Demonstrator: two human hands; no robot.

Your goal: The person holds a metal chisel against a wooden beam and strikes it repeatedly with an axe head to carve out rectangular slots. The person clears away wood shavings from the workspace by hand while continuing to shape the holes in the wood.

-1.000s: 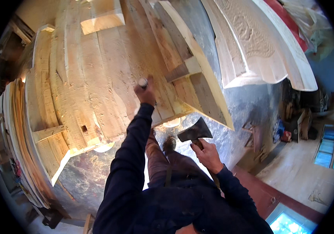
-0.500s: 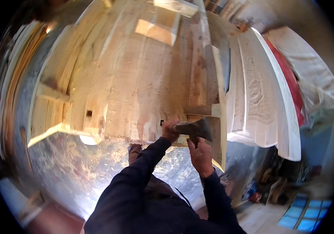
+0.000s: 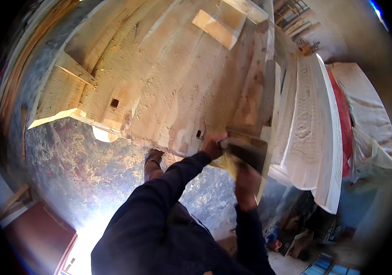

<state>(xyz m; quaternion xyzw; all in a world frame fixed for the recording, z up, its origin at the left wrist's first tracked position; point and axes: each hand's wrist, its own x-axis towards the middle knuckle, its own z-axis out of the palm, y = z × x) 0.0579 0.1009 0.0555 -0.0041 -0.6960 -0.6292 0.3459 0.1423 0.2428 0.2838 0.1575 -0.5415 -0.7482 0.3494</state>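
My right hand (image 3: pixel 247 181) is closed around the short handle of a hatchet (image 3: pixel 247 155), both smeared by motion. The dark, wedge-shaped head flares to the right; its narrower end reaches my left hand (image 3: pixel 213 147). My left fingers are pinched together at the near right corner of a large wooden panel (image 3: pixel 159 87). Whatever they hold, if anything, is hidden. Just left of them, a small square hole (image 3: pixel 199 134) is cut in the panel, and a second square hole (image 3: pixel 114 103) lies further left.
Raised boards frame the panel, with a loose wood piece (image 3: pixel 214 28) at its far end. On the right stand a carved pale panel (image 3: pixel 303 114) and a red board (image 3: pixel 340 123) beside plastic sheeting (image 3: pixel 367 114). My boot (image 3: pixel 153 165) rests on the speckled floor (image 3: pixel 90 169).
My view has turned, tilting the panel in the picture. The hatchet head has swung down toward my left hand, which stays at the corner. My right hand has moved slightly right and lower.
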